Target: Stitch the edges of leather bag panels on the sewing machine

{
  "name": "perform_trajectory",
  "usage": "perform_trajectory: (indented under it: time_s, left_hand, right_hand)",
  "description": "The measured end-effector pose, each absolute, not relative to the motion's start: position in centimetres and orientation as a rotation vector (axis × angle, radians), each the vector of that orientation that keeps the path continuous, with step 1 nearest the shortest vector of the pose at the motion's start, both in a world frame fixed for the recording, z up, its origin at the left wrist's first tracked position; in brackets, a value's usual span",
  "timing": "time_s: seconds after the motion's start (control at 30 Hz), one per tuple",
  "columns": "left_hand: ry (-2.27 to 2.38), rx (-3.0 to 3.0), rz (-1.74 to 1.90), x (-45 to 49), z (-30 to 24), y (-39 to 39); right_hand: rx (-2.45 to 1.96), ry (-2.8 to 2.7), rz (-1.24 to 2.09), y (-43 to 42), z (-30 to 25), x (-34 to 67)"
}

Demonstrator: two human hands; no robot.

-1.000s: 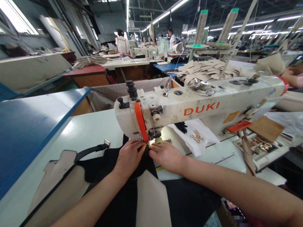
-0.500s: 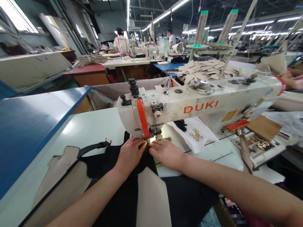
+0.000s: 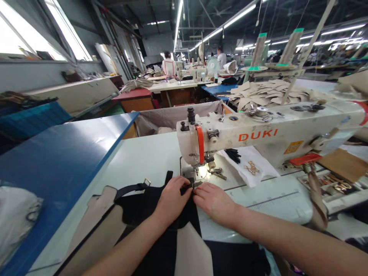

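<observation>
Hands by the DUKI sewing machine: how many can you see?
2: the left hand on the black fabric, and the right hand beside it, both on the near side of the sewing machine.

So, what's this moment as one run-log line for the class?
left hand: fingers on black-and-beige workpiece | right hand: fingertips at same workpiece | workpiece: at sewing machine | nearby: gold-coloured fittings on white sheet

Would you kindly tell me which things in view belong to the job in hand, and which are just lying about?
Seem to belong:
black-and-beige piece, under the left hand and right hand
sewing machine, just beyond the hands

Seem just lying about:
gold-coloured fittings, on the white sheet
black strips, beside the fittings
pile of beige pieces, behind the machine
white bundle, on the blue table
</observation>
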State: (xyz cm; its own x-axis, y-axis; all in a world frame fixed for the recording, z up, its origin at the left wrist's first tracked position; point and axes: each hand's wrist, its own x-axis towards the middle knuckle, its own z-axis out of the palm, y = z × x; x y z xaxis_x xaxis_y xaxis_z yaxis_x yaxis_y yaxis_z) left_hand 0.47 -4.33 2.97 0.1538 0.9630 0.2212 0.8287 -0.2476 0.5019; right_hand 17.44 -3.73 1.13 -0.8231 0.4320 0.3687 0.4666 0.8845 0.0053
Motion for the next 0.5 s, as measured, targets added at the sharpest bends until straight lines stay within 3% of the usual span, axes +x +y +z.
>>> perform_trajectory:
  time_s: [0.5]
  left_hand:
    - [1.949,1.873,0.373,2.2,5.0,-1.8]
  right_hand:
    - [-0.822,-2.668,-0.027,-4.9,1.8,18.4]
